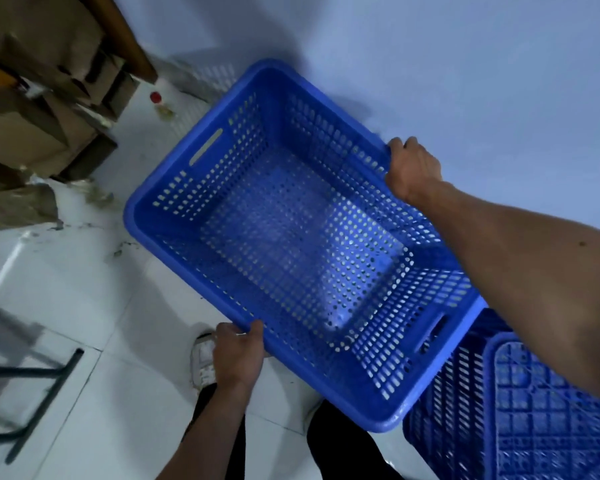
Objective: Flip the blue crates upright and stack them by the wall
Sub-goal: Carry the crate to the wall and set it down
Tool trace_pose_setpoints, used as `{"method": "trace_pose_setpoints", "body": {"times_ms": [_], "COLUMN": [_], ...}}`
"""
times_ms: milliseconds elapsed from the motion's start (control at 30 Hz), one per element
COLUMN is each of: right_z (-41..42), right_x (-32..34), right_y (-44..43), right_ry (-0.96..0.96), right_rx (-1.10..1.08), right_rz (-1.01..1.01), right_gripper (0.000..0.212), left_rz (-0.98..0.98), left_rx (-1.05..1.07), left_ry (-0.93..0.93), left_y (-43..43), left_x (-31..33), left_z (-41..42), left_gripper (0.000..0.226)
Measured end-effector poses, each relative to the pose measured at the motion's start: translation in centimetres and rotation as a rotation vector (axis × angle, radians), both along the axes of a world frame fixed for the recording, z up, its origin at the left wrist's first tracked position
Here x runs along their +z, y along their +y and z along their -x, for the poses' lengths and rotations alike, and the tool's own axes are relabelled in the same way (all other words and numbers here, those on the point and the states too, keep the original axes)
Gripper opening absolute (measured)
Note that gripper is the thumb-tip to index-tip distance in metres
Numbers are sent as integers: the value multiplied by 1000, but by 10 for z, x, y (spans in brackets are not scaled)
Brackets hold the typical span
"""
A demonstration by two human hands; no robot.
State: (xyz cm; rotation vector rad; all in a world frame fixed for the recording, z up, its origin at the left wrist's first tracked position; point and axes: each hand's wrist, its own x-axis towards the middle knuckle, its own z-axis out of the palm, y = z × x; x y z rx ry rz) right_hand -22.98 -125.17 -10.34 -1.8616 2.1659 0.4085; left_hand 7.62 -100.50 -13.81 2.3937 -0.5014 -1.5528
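A blue perforated crate (291, 244) is held upright, open side facing me, above the white tiled floor and close to the pale wall (482, 64). My left hand (238, 355) grips its near long rim. On the far long rim, my right hand (411, 168) is clamped by the wall. A second blue crate (520, 410) lies upside down at the lower right, its ribbed bottom facing up, partly under the held crate's corner and my right forearm.
Cardboard boxes (32, 109) pile up at the upper left beside a wooden post. A small red-capped bottle (156, 98) stands on the floor near the wall. A black metal frame (32, 375) lies at the lower left. My white shoe (203, 362) shows below the crate.
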Motion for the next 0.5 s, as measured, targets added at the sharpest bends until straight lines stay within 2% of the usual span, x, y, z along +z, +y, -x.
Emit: {"method": "trace_pose_setpoints", "body": {"times_ms": [100,333,433,500], "right_z": [2,-1,1,-3], "right_x": [-12,-29,-20,-9], "right_y": [-8,-20,-8,10], "right_ry": [5,-82,-108,-143], "right_rx": [-2,-25,-4,6], "right_rz": [-9,-94,-138,-141], "right_gripper": [48,58,66,69], "left_rz": [-12,11,4,1], "left_rx": [27,26,-80,-318], "left_ry": [37,34,-34,-171], "left_y": [1,3,-2,-9], "left_x": [-7,-18,-7,5], "left_z": [7,14,6,-1], "left_gripper": [41,31,23,28]}}
